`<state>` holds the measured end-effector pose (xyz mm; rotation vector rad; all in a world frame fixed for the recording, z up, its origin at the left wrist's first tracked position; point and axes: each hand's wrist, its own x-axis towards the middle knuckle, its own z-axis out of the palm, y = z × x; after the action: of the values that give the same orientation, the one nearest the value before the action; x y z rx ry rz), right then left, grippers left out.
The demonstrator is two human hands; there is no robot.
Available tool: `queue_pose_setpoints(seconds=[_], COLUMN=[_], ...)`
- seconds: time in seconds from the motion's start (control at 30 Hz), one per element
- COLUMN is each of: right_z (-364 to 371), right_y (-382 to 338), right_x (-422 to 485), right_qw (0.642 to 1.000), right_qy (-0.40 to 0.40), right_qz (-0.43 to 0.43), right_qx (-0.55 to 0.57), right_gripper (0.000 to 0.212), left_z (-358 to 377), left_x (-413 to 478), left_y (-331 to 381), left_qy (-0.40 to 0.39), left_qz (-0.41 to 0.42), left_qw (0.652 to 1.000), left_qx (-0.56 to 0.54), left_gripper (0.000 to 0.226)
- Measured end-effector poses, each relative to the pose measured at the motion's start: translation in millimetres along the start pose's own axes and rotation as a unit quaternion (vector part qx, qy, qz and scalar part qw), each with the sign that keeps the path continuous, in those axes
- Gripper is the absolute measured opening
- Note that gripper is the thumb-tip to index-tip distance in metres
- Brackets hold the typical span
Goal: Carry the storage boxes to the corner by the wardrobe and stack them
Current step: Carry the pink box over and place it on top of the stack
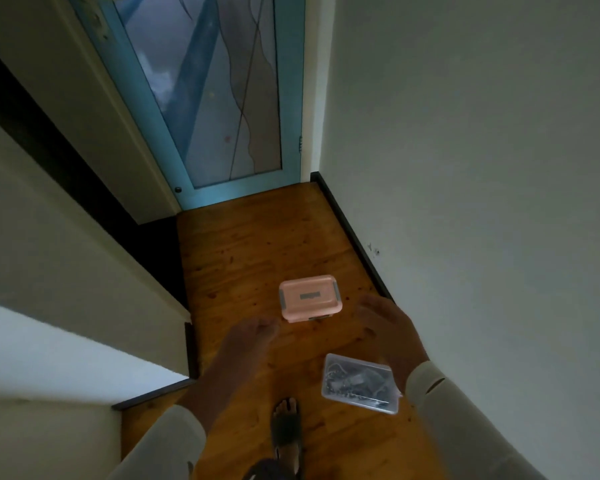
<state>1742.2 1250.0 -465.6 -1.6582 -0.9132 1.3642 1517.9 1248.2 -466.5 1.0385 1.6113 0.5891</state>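
A pink storage box (310, 298) with grey clips lies on the wooden floor (257, 244), lid up. A clear plastic box (359, 384) with dark items inside lies on the floor closer to me, to the right. My left hand (248, 341) hovers just left of and below the pink box, fingers extended, holding nothing. My right hand (390, 327) hovers to the right of the pink box and above the clear box, fingers spread, holding nothing. Neither hand touches a box.
A narrow passage runs between a white wall (482, 168) on the right and white panels (66, 265) on the left. A blue-framed glass door (222, 98) closes the far end. My sandalled foot (286, 427) stands on the floor below the boxes.
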Motion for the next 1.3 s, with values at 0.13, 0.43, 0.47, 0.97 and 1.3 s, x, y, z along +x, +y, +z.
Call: queue_pose_setpoints(seconds=[0.13,0.43,0.47,0.97,1.3], right_z=[13,22,24,39,56], right_y=[-7,35,48,249,367], right_x=[54,163,180,387,490], right_qw=[1.000,0.996,0.995,0.980,0.967], right_qy=[0.016,0.003,-0.005,-0.019,0.006], right_qz=[0.021,0.071,0.079,0.144,0.134], right_qx=[-0.014,-0.054,-0.060,-0.137,-0.215], right_gripper=[0.020,0.017,0.017,0.037,0.046], left_z=[-8,15,21,138,173], left_x=[66,159,174,393,485], left_y=[14,-26,-35,-168,-275], left_qy=[-0.008,0.027,0.033,0.068,0.062], left_qz=[-0.011,-0.051,-0.066,-0.136,-0.113], left_qw=[1.000,0.998,0.997,0.986,0.992], left_qx=[-0.008,-0.023,-0.026,-0.070,-0.007], left_gripper=[0.014,0.017,0.018,0.024,0.040])
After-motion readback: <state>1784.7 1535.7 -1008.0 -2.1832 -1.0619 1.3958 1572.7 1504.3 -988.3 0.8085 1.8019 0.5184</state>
